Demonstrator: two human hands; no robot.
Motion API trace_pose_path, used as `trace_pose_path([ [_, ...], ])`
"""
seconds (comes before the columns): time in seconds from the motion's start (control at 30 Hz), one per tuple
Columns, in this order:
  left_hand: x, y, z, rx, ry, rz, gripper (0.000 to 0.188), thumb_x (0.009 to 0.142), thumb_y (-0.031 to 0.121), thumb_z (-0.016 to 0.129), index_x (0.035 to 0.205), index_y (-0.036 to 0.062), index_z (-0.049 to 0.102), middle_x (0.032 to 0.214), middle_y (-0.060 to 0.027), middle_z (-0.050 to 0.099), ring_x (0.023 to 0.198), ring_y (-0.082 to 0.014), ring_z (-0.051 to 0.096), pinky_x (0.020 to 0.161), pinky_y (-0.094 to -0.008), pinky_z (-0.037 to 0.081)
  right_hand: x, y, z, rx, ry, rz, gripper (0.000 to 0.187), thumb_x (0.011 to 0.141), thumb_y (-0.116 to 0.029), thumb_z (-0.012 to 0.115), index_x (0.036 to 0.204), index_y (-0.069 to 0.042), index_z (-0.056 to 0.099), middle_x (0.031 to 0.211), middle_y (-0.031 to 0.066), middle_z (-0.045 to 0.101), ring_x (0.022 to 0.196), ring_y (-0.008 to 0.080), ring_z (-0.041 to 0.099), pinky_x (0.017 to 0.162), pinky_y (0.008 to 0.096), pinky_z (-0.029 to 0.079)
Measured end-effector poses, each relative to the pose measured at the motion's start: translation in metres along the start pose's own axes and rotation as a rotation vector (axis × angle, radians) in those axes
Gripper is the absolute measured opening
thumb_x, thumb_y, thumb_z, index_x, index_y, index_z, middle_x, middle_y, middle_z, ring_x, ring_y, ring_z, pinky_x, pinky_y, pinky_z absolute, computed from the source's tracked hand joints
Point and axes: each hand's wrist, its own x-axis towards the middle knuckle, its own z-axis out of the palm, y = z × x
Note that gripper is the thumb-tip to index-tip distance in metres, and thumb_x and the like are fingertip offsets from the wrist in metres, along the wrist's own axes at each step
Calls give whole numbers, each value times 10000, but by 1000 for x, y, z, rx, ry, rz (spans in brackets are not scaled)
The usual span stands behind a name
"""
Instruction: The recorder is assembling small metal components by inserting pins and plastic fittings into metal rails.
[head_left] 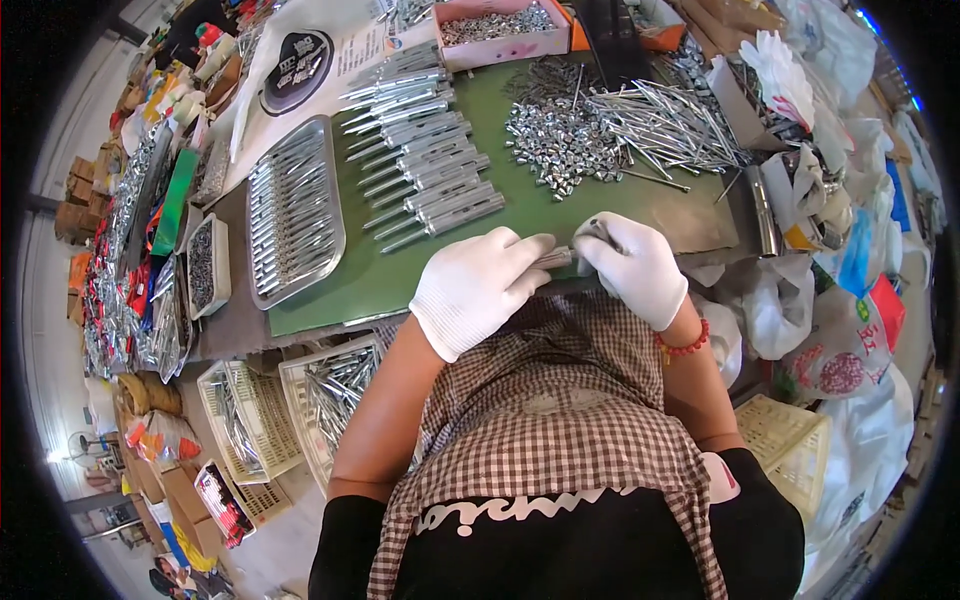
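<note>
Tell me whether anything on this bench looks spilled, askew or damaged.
Nothing stands out. The small metal nuts and long bolts lie in loose heaps on the green mat, while the assembled pieces sit in rows. Both gloved hands hold one piece.

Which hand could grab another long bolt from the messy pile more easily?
Probably the right hand. The loose pile of long bolts lies up and to the right of it, on its own side of the green mat. The left hand would have to cross over. Both hands hold one metal piece together.
</note>
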Motion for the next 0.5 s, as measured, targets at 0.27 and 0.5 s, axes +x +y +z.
trace_pose_path([
  [0.27,1,2,3,-41,-5,3,385,838,139,659,1217,206,664,831,-56,619,736,-262,640,665,-352,528,-1,-3,-2,-162,-5,-158,189,913,-183,675,970,-5,650,785,114,664,700,205,629,674,326,508],
  [0.5,1,3,7,-133,92,-29,363,817,81,667,1165,183,673,888,-61,650,757,-268,656,675,-346,535,1,4,-7,-251,96,-165,207,921,-208,661,951,-5,634,813,188,647,749,356,635,678,390,500],
])
